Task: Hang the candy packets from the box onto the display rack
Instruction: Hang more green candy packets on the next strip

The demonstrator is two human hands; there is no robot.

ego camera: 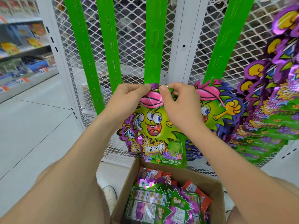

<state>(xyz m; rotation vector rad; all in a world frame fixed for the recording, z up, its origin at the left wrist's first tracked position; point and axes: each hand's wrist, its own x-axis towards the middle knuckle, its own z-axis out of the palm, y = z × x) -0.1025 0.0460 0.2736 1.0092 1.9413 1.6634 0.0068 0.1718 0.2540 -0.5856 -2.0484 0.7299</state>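
Green-purple cartoon packet [159,126]; green strips [152,46]; seemingly white mesh [131,38].

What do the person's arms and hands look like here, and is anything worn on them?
Both forearms are bare: no sleeves, gloves, watch or bracelets show. The left hand and right hand carry no visible rings. The fingernails look short and unpainted.

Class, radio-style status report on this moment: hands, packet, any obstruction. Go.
Both hands, left and right, pinching candy packet top at green strip bottom end. Packet not visibly hooked yet. Box below still stocked. Nothing blocking.
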